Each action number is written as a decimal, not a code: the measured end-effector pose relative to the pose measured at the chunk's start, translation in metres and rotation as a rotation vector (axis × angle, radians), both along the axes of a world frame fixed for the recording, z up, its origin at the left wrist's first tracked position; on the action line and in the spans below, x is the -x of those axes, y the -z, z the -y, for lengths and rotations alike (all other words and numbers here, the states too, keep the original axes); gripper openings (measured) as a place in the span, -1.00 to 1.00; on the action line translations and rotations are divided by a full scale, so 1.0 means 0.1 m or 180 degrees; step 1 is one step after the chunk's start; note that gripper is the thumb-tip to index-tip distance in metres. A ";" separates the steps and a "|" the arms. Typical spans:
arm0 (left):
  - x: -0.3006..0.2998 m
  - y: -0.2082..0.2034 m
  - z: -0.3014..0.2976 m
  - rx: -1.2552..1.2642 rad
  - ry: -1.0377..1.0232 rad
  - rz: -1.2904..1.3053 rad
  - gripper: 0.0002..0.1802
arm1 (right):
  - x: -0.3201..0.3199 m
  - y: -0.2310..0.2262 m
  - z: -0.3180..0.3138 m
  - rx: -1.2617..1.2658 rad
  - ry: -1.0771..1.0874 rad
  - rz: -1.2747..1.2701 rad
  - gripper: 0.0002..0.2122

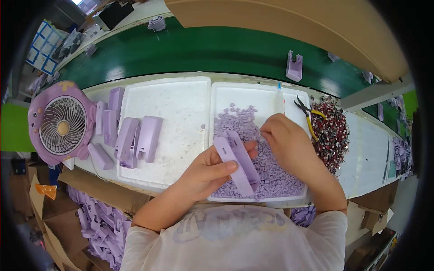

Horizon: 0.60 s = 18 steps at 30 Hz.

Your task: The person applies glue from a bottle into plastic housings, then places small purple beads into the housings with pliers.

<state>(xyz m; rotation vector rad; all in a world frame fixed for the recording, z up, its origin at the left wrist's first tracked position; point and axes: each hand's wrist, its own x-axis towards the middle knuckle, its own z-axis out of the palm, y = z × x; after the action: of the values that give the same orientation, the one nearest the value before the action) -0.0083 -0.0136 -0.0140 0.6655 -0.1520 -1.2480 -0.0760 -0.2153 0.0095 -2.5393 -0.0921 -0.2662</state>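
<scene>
The left foam tray [181,108] lies mostly bare across its middle and right side, so a hand could pass there; 3 purple housings [138,137] crowd its left edge. The right foam tray [235,92] is heaped with small purple pieces [275,174], with both hands above them. Right of it, pliers [307,115] and a pile of dark clips [332,131] block the table [368,153].

The housing [238,163] in my left hand [203,174] is plain lilac, like the small clips [271,167] under my right hand [289,144]. They lie in a white foam tray [253,92]; beyond my hands runs a green belt [203,49].
</scene>
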 end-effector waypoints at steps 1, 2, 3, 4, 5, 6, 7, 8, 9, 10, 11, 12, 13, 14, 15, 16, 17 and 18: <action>0.01 0.00 0.01 0.0086 -0.0036 -0.0070 -0.41 | 0.01 0.04 -0.05 0.0172 -0.0025 0.0210 -0.91; 0.01 0.00 0.02 0.0178 -0.0067 -0.0139 -0.46 | 0.02 0.06 -0.10 0.0349 -0.0045 0.0422 -0.90; 0.00 0.00 0.02 0.0176 -0.0061 -0.0139 -0.46 | 0.02 -0.04 -0.15 0.0019 -0.0273 0.0163 -0.88; 0.00 0.01 0.03 0.0192 -0.0053 -0.0141 -0.46 | 0.02 -0.03 -0.15 0.0018 -0.0267 0.0162 -0.88; 0.00 0.02 0.03 0.0208 -0.0048 -0.0145 -0.46 | 0.02 0.01 -0.15 0.0150 -0.0310 0.0279 -0.86; 0.00 0.04 0.02 0.0208 -0.0045 -0.0148 -0.46 | 0.02 0.02 -0.15 0.0283 -0.0354 0.0395 -0.84; 0.00 0.06 0.01 0.0108 0.0021 -0.0095 -0.39 | 0.03 0.00 -0.15 0.0284 -0.0352 0.0392 -0.84; -0.01 0.08 0.00 0.0003 0.0081 -0.0043 -0.30 | 0.04 -0.05 -0.15 0.0239 -0.0407 0.0300 -0.85; 0.00 0.08 -0.01 0.0000 0.0078 -0.0047 -0.30 | 0.05 -0.09 -0.15 0.0195 -0.0461 0.0208 -0.87; 0.00 0.08 -0.02 -0.0037 0.0034 -0.0069 -0.30 | 0.05 -0.13 -0.16 0.0193 -0.0465 0.0204 -0.87; 0.00 0.08 -0.02 -0.0071 -0.0006 -0.0091 -0.31 | 0.05 -0.16 -0.17 0.0031 -0.0510 0.0219 -0.86; -0.01 0.06 -0.02 -0.0070 -0.0007 -0.0094 -0.31 | 0.05 -0.17 -0.17 -0.0131 -0.0554 0.0235 -0.85; -0.02 0.02 -0.02 -0.0042 -0.0019 -0.0110 -0.30 | 0.05 -0.18 -0.16 -0.0131 -0.0557 0.0232 -0.85; -0.03 -0.01 -0.02 -0.0014 -0.0030 -0.0125 -0.30 | 0.05 -0.18 -0.15 -0.0152 -0.0625 0.0324 -0.85; -0.02 0.00 -0.02 -0.0014 -0.0033 -0.0126 -0.30 | 0.04 -0.19 -0.14 -0.0174 -0.0695 0.0416 -0.85; -0.01 0.01 -0.03 0.0068 -0.0047 -0.0092 -0.37 | 0.04 -0.19 -0.13 -0.0175 -0.0700 0.0415 -0.85; 0.00 0.02 -0.03 0.0154 -0.0056 -0.0057 -0.43 | 0.03 -0.18 -0.12 -0.0260 -0.0703 0.0471 -0.85; 0.01 0.02 -0.04 0.0155 -0.0059 -0.0056 -0.43 | 0.02 -0.18 -0.11 -0.0347 -0.0709 0.0528 -0.85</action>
<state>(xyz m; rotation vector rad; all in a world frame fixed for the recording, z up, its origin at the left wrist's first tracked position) -0.0091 -0.0098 -0.0159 0.6124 -0.1610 -1.2284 -0.0780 -0.2045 0.0273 -2.3700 -0.4104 -0.3817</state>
